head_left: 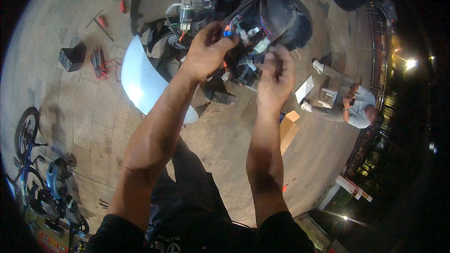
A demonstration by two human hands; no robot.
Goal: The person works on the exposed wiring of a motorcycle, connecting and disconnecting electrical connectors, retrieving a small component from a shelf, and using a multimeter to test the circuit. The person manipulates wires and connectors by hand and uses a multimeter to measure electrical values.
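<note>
Both my hands are among the exposed wires of a vehicle's front end. My left hand (208,52) is closed in a pinch at a small blue connector (228,33) on a bundle of coloured wires. The fingers of my right hand (276,75) are curled beside a white plug connector (262,45); what lies between them is hidden. More white connectors (244,37) hang between the hands. Left of the wires sits a metal lock cylinder (190,7) with a white plug below it. A curved white panel (147,77) stands below my left forearm.
Screwdrivers (103,22), a black box (72,58) and a red meter with leads (98,63) lie on the paving at left. A bicycle (27,152) is at far left. A person (358,105) sits at right beside a white stool (328,97). Cardboard (289,129) lies near my right forearm.
</note>
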